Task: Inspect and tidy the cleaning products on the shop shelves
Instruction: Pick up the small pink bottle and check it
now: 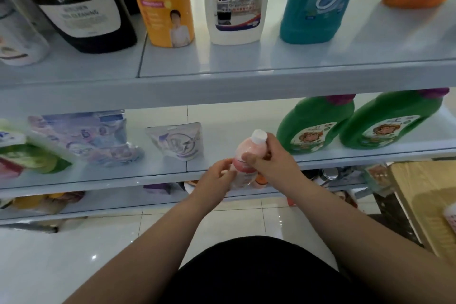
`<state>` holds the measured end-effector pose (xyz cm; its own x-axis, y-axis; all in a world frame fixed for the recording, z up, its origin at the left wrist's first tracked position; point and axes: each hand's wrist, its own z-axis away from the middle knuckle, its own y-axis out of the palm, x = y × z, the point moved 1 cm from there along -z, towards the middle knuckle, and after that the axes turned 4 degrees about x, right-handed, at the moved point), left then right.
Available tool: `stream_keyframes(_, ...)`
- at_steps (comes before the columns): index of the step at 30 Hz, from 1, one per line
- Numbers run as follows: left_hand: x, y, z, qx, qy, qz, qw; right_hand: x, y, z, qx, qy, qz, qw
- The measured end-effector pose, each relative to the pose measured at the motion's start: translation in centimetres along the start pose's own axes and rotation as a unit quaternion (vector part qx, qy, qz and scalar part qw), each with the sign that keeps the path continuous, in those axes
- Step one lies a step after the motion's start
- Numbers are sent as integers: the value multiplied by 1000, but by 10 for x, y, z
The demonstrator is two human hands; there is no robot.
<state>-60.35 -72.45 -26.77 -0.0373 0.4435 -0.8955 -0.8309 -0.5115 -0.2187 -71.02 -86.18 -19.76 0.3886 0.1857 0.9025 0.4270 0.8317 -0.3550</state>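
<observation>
- Head view: the pink bottle [243, 171] is held in the air just in front of the lip of the middle shelf [148, 175]. It leans a little, with its white cap [259, 136] up and to the right.
- Head view: the right hand [274, 163] grips the bottle's upper body just under the cap, thumb across the front and fingers curled round the back.
- Head view: the left hand [217, 176] holds the lower body from the side, its fingers bent in against the label.
- Judgement: this looks like the inspecting step. Let the left hand carry the weight low down. The right can then turn the bottle by its shoulder to bring the label round.
- Check that the cap sits square. I cannot tell from here whether it is tight.
- Head view: a bare stretch of the middle shelf lies between the small pouch [177, 140] and the nearer green bottle [315, 126], and it seems the likely place for the bottle.
- Set the base down flat and well back from the lip, label forward, without touching the pouch or the green bottle.
</observation>
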Motion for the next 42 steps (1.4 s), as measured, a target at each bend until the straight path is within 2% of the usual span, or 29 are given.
stream_keyframes(2, 20, -12, -8, -19, 67, -216, 974, -1, 7, -6, -29, -7, 3, 1000)
stream_keyframes(6, 52, -26, -18, 1, 97, -493, 864, 1, 14, -23, -59, -7, -14, 998)
stream_keyframes(8, 54, -29, -20, 19, 66, -555, 829, 4, 17, -32, -67, -12, -11, 998)
stream_keyframes(13, 58, -25, -20, 65, -2, -599, 798, 8, 22, -53, -37, -22, 18, 999)
stream_keyframes(19, 50, -23, -18, 79, -32, -585, 807, 5, 30, -73, -34, -14, 58, 998)
stream_keyframes(30, 55, -24, -15, 89, -35, -599, 795, -3, 39, -87, -32, -8, 107, 994)
stream_keyframes(35, 51, -23, -16, 88, -34, -569, 817, -8, 34, -77, -12, 29, 116, 993)
stream_keyframes(38, 47, -18, -11, 66, -5, -543, 837, -26, 20, -55, 16, 54, 211, 976)
stream_keyframes(41, 43, -3, -3, 58, 54, -530, 845, -50, 0, -25, 72, 79, 330, 938)
stream_keyframes(42, 42, 0, 0, 63, 60, -507, 857, -54, -4, -17, 83, 70, 361, 926)
